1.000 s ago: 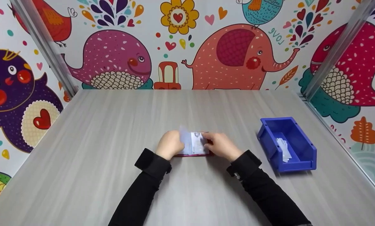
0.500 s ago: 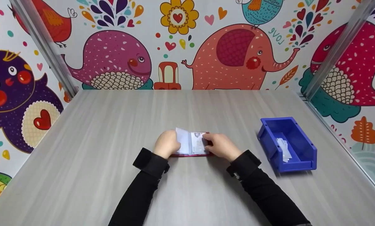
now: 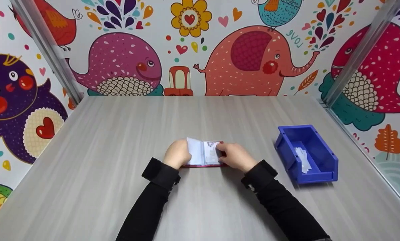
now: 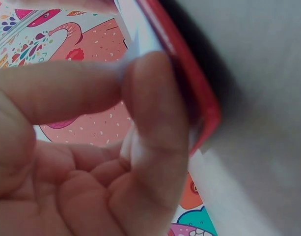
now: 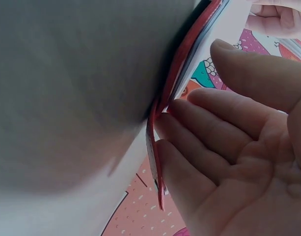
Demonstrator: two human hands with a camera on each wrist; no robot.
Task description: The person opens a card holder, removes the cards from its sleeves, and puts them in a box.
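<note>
A small red card holder [image 3: 200, 165] lies spread on the table, its spine pointing away from me. Behind its right sleeve shows a card [image 3: 211, 155] with a small picture at the top. My left hand [image 3: 177, 154] pinches the whitish left sleeve [image 3: 195, 152] between thumb and index finger, and that sleeve stands raised at its far corner. In the left wrist view the red cover [image 4: 204, 108] sits just beyond those fingers. My right hand [image 3: 237, 156] rests at the right edge; its fairly straight fingertips [image 5: 172, 123] touch the red cover [image 5: 182, 59], thumb apart from them.
To the right stands a blue plastic bin [image 3: 320, 176] with several white card-like pieces [image 3: 303, 160] inside. The pale wood-grain table [image 3: 119, 127] ends at walls printed with cartoon animals. Metal posts [image 3: 357, 55] rise at the back corners.
My left hand has shifted slightly left, drawing the sleeve over to the left so the spread lies wider. The right hand has stayed at the right edge.
</note>
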